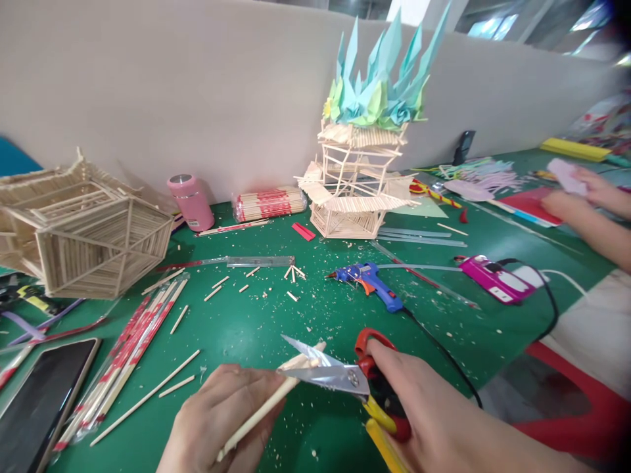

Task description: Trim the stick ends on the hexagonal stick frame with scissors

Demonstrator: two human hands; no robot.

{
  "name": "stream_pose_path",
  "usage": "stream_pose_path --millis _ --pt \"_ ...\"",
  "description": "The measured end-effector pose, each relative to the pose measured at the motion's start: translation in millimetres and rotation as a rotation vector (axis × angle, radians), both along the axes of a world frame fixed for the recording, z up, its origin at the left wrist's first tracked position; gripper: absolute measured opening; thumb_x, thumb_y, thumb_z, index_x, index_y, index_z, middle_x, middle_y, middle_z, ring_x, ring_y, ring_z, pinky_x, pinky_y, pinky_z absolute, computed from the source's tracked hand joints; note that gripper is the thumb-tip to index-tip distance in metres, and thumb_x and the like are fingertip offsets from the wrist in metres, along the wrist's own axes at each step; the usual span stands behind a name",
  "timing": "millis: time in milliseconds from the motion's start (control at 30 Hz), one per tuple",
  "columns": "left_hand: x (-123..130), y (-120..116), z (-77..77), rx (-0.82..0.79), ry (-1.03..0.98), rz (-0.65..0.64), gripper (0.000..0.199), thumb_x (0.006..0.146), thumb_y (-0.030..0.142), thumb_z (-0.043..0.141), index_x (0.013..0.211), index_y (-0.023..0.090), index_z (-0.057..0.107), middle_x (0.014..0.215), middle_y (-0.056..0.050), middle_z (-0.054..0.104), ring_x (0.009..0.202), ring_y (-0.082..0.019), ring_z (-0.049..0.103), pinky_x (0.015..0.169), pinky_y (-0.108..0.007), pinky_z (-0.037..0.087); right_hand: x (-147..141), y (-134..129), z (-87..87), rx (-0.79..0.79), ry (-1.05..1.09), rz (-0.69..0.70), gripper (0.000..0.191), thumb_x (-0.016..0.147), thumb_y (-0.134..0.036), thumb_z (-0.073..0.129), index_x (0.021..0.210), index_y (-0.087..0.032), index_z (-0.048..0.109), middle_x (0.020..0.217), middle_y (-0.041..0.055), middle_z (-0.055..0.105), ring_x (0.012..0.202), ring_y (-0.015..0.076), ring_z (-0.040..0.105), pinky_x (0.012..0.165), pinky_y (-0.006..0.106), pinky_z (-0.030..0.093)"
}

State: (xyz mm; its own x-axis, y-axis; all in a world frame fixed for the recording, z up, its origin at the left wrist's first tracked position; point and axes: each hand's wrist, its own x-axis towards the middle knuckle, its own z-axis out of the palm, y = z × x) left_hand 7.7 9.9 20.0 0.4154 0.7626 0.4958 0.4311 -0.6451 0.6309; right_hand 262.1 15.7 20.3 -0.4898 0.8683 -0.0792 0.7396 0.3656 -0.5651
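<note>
Two stick models [106,246] [363,136] here, one pair of scissors [353,378], one glue gun [367,276], and one pink flask [191,202]!

pale wooden stick [261,414]: slanted roughly 7-to-1, down around 6:30 | red-black scissors [357,380]: blades kinda half-open across its far end, tips toward 9–10ish

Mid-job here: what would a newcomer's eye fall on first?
The stick tower topped with turquoise paper spikes, at the back of the green table. Next, in the foreground, the right hand holding open scissors at a pale stick in the left hand. Beyond them lies a blue glue gun.
</note>
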Motion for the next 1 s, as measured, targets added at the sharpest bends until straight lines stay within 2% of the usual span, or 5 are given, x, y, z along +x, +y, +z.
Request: stream_pose_path --millis 167,333,567,767,1000 --pt "1 -6 -3.0 -0.078 0.009 0.079 0.027 0.083 0.008 0.051 0.103 0.022 0.063 0.093 -0.001 0.073 0.078 -0.013 0.067 0.073 -0.020 0.050 -1 -1 -1.4 -0.044 -0.008 -0.027 0.028 0.060 -0.020 0.057 0.085 -0.022 0.045 0.070 0.0048 0.061 0.060 0.0219 0.059 0.051 0.031 0.044" --pt "-5 -2 3.5 -0.154 0.021 -0.037 0.033 0.078 0.003 0.058 0.104 0.021 0.064 0.093 -0.002 0.073 0.075 -0.012 0.067 0.068 -0.016 0.051 1 5 3.1 0.024 -0.055 -0.027 0.025 0.062 -0.020 0.054 0.084 -0.021 0.043 0.076 0.0089 0.062 0.065 0.0249 0.060 0.053 0.034 0.045" --pt "0 -4 9.5 -0.667 -0.161 0.038 0.010 0.075 0.018 0.063 0.071 0.019 0.071 0.061 0.002 0.066 0.052 -0.009 0.056 0.047 -0.015 0.043 9 19 16.1 0.010 -0.008 0.086 0.035 0.060 -0.015 0.054 0.094 -0.020 0.048 0.093 0.0106 0.063 0.082 0.0249 0.061 0.069 0.034 0.048" --pt "-8 -2 1.5 -1.233 -0.274 -0.022 0.028 0.069 0.039 0.070 0.060 0.014 0.063 0.052 0.006 0.042 0.050 -0.007 0.032 0.044 -0.017 0.026 9 18 12.8 -0.050 0.038 0.107 0.040 0.057 -0.013 0.057 0.095 -0.021 0.047 0.094 0.0087 0.063 0.082 0.0240 0.061 0.069 0.033 0.048" --pt "-13 -2 -12.9 -1.380 -0.450 0.035 0.027 0.055 0.035 0.081 0.060 0.015 0.063 0.052 0.006 0.051 0.050 -0.008 0.039 0.046 -0.018 0.028 3 16 5.9 -0.084 0.078 0.137 0.035 0.056 -0.009 0.055 0.086 -0.022 0.044 0.085 0.0048 0.062 0.073 0.0196 0.058 0.064 0.030 0.046"
